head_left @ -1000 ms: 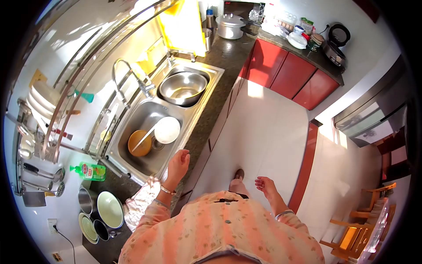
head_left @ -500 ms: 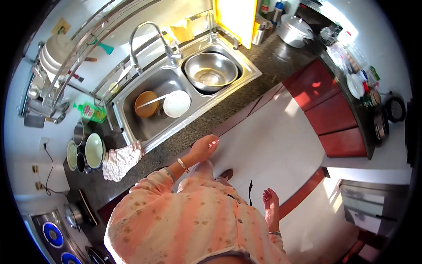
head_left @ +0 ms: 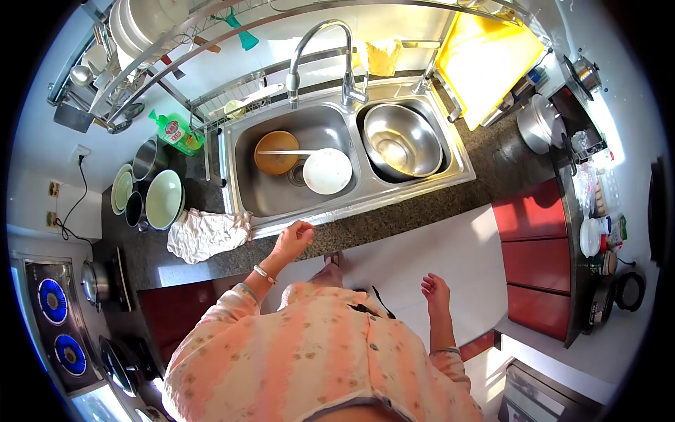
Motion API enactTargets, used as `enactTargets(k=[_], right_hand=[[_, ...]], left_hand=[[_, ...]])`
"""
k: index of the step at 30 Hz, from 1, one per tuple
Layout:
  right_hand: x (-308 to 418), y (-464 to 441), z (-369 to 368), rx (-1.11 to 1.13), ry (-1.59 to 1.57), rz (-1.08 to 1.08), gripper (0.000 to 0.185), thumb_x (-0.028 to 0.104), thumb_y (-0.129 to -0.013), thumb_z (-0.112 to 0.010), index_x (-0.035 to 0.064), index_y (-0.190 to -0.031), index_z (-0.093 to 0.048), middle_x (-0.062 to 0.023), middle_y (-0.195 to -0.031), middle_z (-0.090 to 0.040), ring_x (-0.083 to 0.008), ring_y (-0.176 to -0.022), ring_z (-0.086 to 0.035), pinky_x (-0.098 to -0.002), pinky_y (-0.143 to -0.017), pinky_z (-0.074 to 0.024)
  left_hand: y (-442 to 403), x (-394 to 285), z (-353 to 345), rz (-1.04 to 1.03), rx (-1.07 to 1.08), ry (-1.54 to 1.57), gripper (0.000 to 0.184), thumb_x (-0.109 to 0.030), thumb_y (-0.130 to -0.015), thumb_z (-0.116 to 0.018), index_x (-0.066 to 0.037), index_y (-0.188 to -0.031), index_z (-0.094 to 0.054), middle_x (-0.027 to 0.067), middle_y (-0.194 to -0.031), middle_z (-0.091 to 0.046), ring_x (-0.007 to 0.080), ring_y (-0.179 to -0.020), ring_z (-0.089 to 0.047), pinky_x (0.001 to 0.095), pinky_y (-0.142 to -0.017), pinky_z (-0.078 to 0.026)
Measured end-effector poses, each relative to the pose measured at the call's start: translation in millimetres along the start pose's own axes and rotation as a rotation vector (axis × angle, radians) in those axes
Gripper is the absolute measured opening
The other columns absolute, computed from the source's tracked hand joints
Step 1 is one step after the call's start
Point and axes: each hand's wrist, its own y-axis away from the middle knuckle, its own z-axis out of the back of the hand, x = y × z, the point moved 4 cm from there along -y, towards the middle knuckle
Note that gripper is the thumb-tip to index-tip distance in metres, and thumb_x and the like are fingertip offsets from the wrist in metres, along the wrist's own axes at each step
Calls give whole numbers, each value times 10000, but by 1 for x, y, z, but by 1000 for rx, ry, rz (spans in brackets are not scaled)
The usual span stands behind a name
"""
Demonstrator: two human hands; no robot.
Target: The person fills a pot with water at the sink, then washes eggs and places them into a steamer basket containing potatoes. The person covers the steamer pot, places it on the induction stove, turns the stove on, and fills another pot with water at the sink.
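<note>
My left hand (head_left: 292, 241) hovers by the front edge of the counter, with loosely bent fingers and nothing in it. The double steel sink (head_left: 242, 179) lies just beyond it. In its left basin are a brown bowl (head_left: 273, 163), a white bowl (head_left: 328, 172) and a white stick-like utensil (head_left: 288, 152) resting across them. A large steel basin (head_left: 404, 137) sits in the right basin. Nearest to my left hand is a crumpled whitish cloth (head_left: 204, 235) on the counter. Off to the right, over the floor, my right hand (head_left: 436, 292) is raised, empty, fingers slightly curled and apart.
The faucet (head_left: 348, 70) arches over the sink. Green-rimmed bowls (head_left: 164, 200) and a green soap bottle (head_left: 179, 133) stand at left. A dish rack (head_left: 162, 77) hangs above. At right are a yellow board (head_left: 485, 63), a pot (head_left: 540, 125) and red drawers (head_left: 538, 260). A stove (head_left: 60, 323) is lower left.
My body has turned and come closer to the sink, which now lies squarely ahead. My left hand has moved from over the floor to the counter's edge. The dishes lie as before.
</note>
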Motion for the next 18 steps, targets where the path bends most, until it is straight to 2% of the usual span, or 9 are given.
enactTargets(k=[2, 7, 9, 11, 15, 18], right_hand=[[20, -5, -36, 46, 59, 81, 262, 194, -913, -481, 13, -1088, -553, -98, -936, -625, -159, -793, -598, -282, -673, -489], [26, -11, -98, 98, 65, 114, 265, 222, -942, -450, 25, -1089, -551, -92, -939, -626, -158, -786, -604, -286, -676, -499], [28, -12, -108, 95, 59, 132, 263, 230, -947, -450, 29, -1083, -551, -94, -945, -628, -159, -785, -608, -288, -676, -503], [36, -19, -113, 121, 125, 129, 273, 255, -957, -448, 34, -1079, -553, -96, -949, -634, -158, -770, -612, -294, -673, -509], [96, -40, -110, 55, 125, 198, 291, 285, -961, -440, 44, -1070, -562, -84, -933, -642, -155, -752, -615, -291, -666, -507], [171, -56, -107, -17, 175, 384, 317, 318, -967, -422, 53, -1043, -579, -70, -906, -647, -140, -720, -620, -275, -640, -502]], left_hand=[[-9, 1, 13, 30, 2, 37, 222, -146, -894, -563, -1, -1059, -596, 58, -874, -662, 123, -746, -645, 257, -646, -513], [-47, 4, 38, 10, 94, 46, 220, -143, -913, -559, -8, -1085, -583, 85, -908, -667, 134, -759, -650, 240, -647, -515], [-58, -2, 52, 43, 9, 151, 211, -139, -896, -579, 2, -1051, -603, 95, -892, -670, 153, -735, -659, 261, -653, -521], [-67, 3, 61, 11, 16, 219, 221, -144, -914, -554, 2, -1074, -591, 101, -928, -663, 153, -759, -656, 253, -656, -521], [-68, 11, 68, 75, -30, 213, 227, -149, -928, -526, 2, -1088, -583, 103, -944, -655, 152, -772, -655, 254, -651, -518], [-70, 23, 60, 119, -1, 221, 224, -150, -926, -528, 0, -1083, -584, 97, -946, -656, 151, -772, -656, 251, -639, -514]])
